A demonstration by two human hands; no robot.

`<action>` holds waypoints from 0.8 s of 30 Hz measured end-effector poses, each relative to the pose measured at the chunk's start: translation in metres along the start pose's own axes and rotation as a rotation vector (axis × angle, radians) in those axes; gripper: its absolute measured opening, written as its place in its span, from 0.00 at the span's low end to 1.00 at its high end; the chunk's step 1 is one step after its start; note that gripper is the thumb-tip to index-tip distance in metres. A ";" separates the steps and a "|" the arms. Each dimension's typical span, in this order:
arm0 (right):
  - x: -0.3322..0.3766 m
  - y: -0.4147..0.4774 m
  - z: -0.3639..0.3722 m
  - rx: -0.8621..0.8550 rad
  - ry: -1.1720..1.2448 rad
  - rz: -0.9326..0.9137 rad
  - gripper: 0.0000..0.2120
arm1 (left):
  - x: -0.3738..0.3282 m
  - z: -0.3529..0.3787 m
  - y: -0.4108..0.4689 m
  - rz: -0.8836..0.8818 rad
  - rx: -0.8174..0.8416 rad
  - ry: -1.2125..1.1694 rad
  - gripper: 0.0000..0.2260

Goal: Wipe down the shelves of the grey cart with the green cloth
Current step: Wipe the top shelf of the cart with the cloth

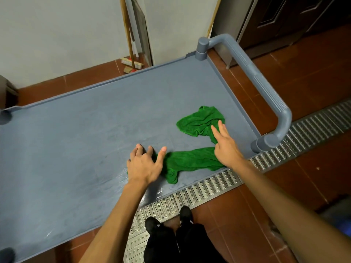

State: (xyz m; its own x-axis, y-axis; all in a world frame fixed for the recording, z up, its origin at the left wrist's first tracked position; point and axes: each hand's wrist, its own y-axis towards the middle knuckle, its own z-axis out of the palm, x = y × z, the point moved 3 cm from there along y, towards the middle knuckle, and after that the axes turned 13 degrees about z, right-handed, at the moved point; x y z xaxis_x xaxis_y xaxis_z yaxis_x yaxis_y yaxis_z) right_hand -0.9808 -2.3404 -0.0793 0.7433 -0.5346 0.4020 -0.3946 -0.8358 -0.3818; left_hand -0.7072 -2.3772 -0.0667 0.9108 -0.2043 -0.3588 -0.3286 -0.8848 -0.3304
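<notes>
The grey cart's top shelf (85,130) fills the middle of the head view, with its grey handle (266,88) at the right end. A green cloth (197,122) lies crumpled and strung out on the shelf's near right part. My left hand (145,164) rests with spread fingers on the cloth's left end, near the shelf's front edge. My right hand (226,147) lies over the cloth's middle, two fingers stretched straight onto it. Neither hand grips the cloth.
A metal drain grate (209,188) runs across the red tiled floor under the cart's near edge. A broom (132,63) leans on the white wall behind the cart. A dark door (284,16) stands at the back right. My black shoes (169,219) are by the grate.
</notes>
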 end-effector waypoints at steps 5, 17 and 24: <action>0.024 -0.007 0.020 0.015 -0.012 -0.069 0.37 | -0.004 0.001 0.000 -0.019 0.011 -0.024 0.34; 0.091 -0.021 0.060 0.195 -0.031 -0.311 0.34 | 0.001 -0.006 0.001 0.024 -0.020 -0.074 0.28; 0.159 -0.054 0.102 0.353 0.021 -0.387 0.34 | 0.037 -0.009 -0.007 -0.108 0.026 -0.453 0.36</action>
State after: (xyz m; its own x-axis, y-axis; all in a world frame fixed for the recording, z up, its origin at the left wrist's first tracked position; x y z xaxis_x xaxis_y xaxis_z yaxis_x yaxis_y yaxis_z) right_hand -0.7862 -2.3676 -0.0793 0.7864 -0.2004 0.5843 0.1152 -0.8817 -0.4575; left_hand -0.6690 -2.3828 -0.0695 0.7410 0.0974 -0.6644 -0.2489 -0.8791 -0.4065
